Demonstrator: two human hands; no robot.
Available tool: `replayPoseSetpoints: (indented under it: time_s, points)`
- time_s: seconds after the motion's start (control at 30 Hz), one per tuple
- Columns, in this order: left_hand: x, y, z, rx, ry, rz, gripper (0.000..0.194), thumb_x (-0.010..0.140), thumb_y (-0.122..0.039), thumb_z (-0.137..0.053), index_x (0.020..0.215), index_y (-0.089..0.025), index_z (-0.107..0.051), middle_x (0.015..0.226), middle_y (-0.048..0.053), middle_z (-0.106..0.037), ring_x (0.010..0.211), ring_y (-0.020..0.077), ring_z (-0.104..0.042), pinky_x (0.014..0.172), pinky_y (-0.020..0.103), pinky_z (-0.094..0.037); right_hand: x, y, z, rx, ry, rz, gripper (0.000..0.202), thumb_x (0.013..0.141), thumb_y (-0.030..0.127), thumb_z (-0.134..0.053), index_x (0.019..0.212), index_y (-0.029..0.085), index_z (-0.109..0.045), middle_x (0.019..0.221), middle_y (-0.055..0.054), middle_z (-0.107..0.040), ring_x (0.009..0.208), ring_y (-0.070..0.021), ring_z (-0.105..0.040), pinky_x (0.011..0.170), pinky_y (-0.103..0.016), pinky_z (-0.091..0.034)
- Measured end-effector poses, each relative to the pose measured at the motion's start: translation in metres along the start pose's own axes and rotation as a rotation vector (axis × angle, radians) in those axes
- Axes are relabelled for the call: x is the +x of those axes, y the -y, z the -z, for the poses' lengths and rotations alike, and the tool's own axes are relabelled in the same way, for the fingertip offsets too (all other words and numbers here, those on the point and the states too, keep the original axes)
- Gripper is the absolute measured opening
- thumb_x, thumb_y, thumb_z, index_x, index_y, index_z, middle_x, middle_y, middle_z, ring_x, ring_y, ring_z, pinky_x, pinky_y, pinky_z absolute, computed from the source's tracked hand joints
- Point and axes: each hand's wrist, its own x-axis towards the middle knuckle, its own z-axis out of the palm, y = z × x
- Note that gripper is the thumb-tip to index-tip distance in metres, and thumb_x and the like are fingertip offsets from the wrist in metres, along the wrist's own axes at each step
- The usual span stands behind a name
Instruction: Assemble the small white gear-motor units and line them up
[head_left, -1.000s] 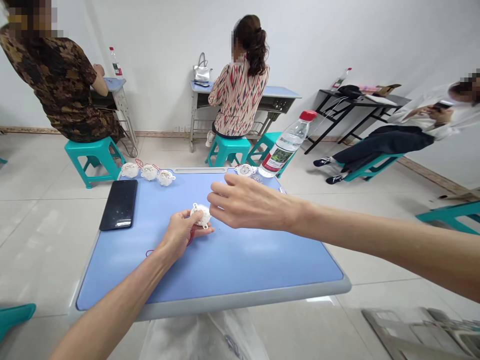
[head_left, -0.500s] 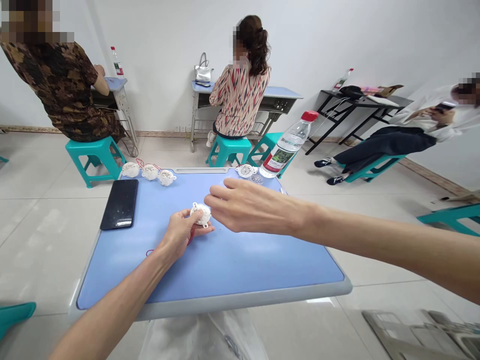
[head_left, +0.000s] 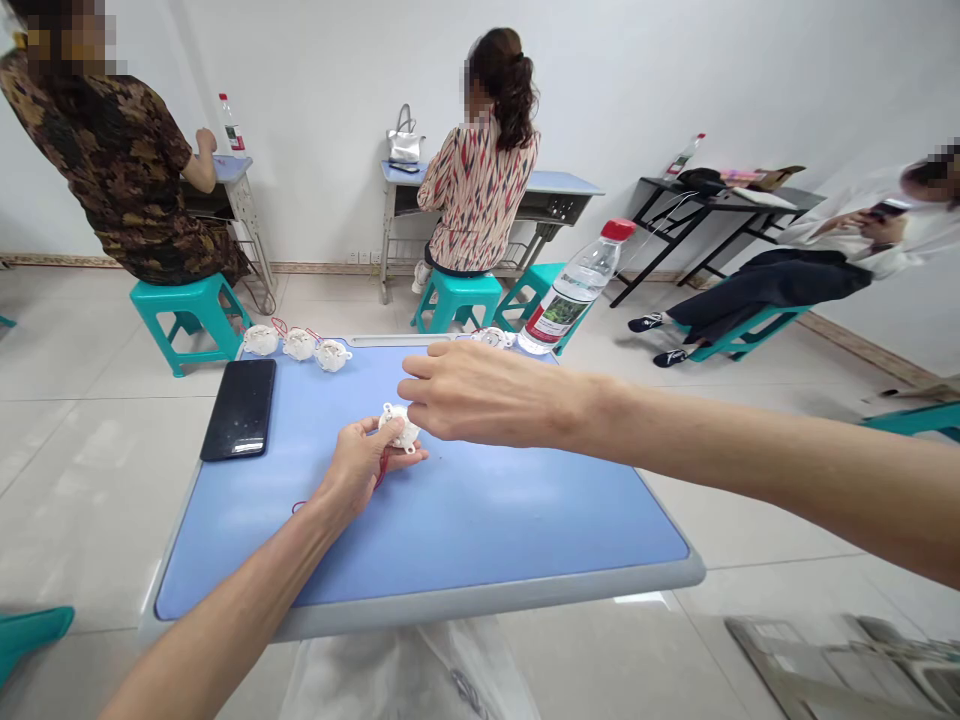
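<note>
My left hand (head_left: 365,458) holds a round white plastic part (head_left: 399,428) above the blue desk (head_left: 480,540), its thumb on the face of the part. Red wire (head_left: 383,467) hangs below the part by the fingers. Just above the right side of the part, my right hand (head_left: 457,392) has its fingers curled together; its fingertips are hidden, and so is anything between them. Three similar white parts (head_left: 299,344) with red wires lie at the desk's far left edge. One more white part (head_left: 493,337) is at the far edge, partly behind my right hand.
A black phone (head_left: 240,410) lies on the desk's left side. A water bottle (head_left: 574,290) with a red cap stands at the far right corner. Beyond the desk, people sit on teal stools (head_left: 187,310). A plastic bag (head_left: 405,670) is below the near edge.
My right hand has moved slightly up and to the left, over the edge of the white part. My left hand has stayed almost still with the part in it.
</note>
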Motion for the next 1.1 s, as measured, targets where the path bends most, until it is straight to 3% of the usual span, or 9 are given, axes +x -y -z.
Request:
replayPoseSetpoints:
  time_s: [0.33, 0.47, 0.63, 0.87, 1.1]
  points:
    - [-0.0008, -0.0003, 0.0, 0.038, -0.004, 0.015, 0.016, 0.078, -0.023, -0.067, 0.081, -0.01, -0.058, 0.072, 0.011, -0.068, 0.07, 0.0219, -0.071, 0.079, 0.036, -0.058, 0.0021, -0.0016, -0.0053, -0.046, 0.036, -0.049, 0.017, 0.09, 0.007, -0.049, 0.077, 0.015, -0.055, 0.063, -0.004, -0.055, 0.067, -0.016, -0.045, 0.052, -0.029, -0.018]
    - [-0.0004, -0.0004, -0.0002, 0.026, -0.001, 0.011, 0.017, 0.077, -0.024, -0.068, 0.082, -0.01, -0.059, 0.074, 0.011, -0.068, 0.072, 0.0224, -0.071, 0.081, 0.038, -0.057, 0.001, -0.0027, -0.0048, -0.022, 0.095, -0.075, 0.012, 0.088, 0.007, -0.051, 0.082, 0.015, -0.057, 0.069, -0.004, -0.057, 0.066, -0.0154, -0.046, 0.051, -0.028, -0.018]
    - [-0.0033, -0.0028, -0.0017, 0.044, 0.005, 0.017, 0.015, 0.078, -0.021, -0.066, 0.082, -0.009, -0.059, 0.072, 0.011, -0.068, 0.073, 0.023, -0.071, 0.077, 0.036, -0.058, -0.0025, -0.0008, -0.0047, -0.061, 0.03, -0.069, 0.014, 0.086, 0.003, -0.05, 0.079, 0.015, -0.053, 0.082, -0.005, -0.054, 0.07, -0.0148, -0.046, 0.05, -0.029, -0.019]
    - [-0.0019, -0.0024, -0.0014, 0.025, 0.014, 0.027, 0.012, 0.077, -0.018, -0.066, 0.079, -0.01, -0.057, 0.067, 0.008, -0.066, 0.072, 0.0222, -0.071, 0.072, 0.032, -0.059, -0.0041, -0.0022, -0.0084, -0.181, -0.067, 0.074, 0.022, 0.087, 0.002, -0.049, 0.069, 0.015, -0.049, 0.072, -0.003, -0.048, 0.072, -0.0145, -0.042, 0.053, -0.03, -0.02]
    - [0.0018, 0.001, 0.0018, 0.038, 0.034, 0.013, 0.017, 0.077, -0.023, -0.068, 0.079, -0.01, -0.057, 0.069, 0.007, -0.066, 0.072, 0.0225, -0.071, 0.074, 0.033, -0.058, -0.003, -0.0033, -0.0063, -0.185, -0.068, 0.136, 0.025, 0.084, 0.003, -0.053, 0.063, 0.016, -0.05, 0.066, -0.002, -0.046, 0.074, -0.0165, -0.041, 0.054, -0.031, -0.019]
